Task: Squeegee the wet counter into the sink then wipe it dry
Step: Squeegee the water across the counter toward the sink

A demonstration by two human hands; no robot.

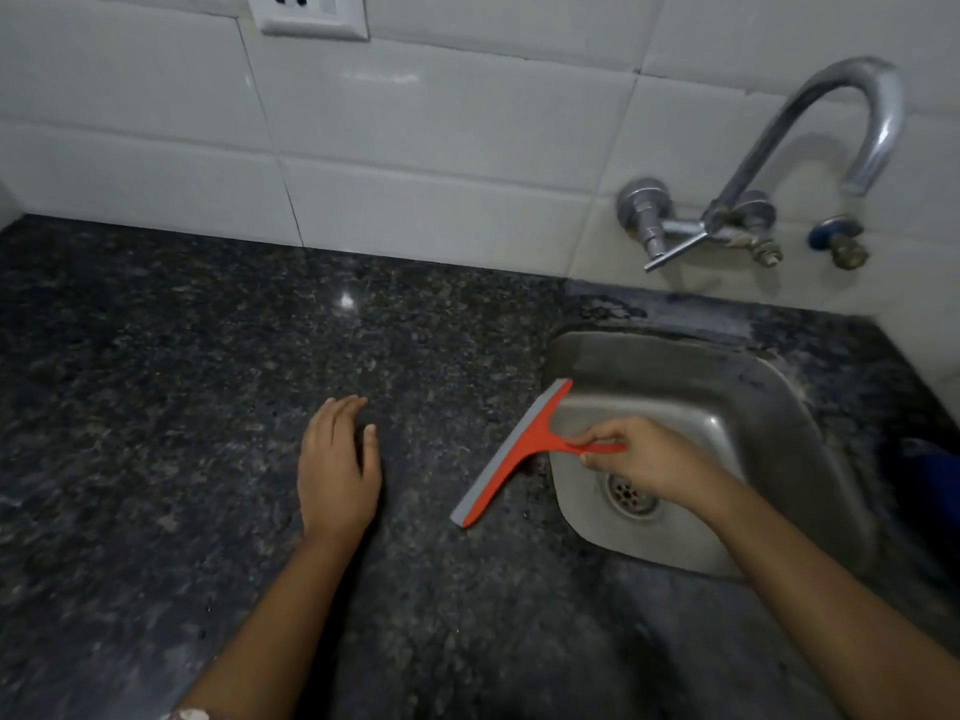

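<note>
Orange squeegee point(511, 449): grey rubber blade, T-shaped plastic body. It lies slantwise along the left rim of the sink, with the blade's far end over the basin edge and its near end on the granite. The handle points right, over the basin.

Right hand point(641, 459): over the basin, with thumb and curled fingers pinching the squeegee handle.

Left hand point(337, 467): palm down on the granite counter point(182, 407), well left of the squeegee. Its fingers are straight and close together, the thumb is slightly apart, and it holds nothing.

Stainless steel sink point(753, 407): set into the counter's right end, with the round drain strainer point(631, 495) partly hidden by the right wrist.

Chrome wall tap point(810, 148): gooseneck spout above the sink's back edge, mounted on white wall tiles point(415, 148).

Blue-handled valve point(836, 241): just right of the tap.

Wall socket point(306, 13): top left of the tiles.
</note>
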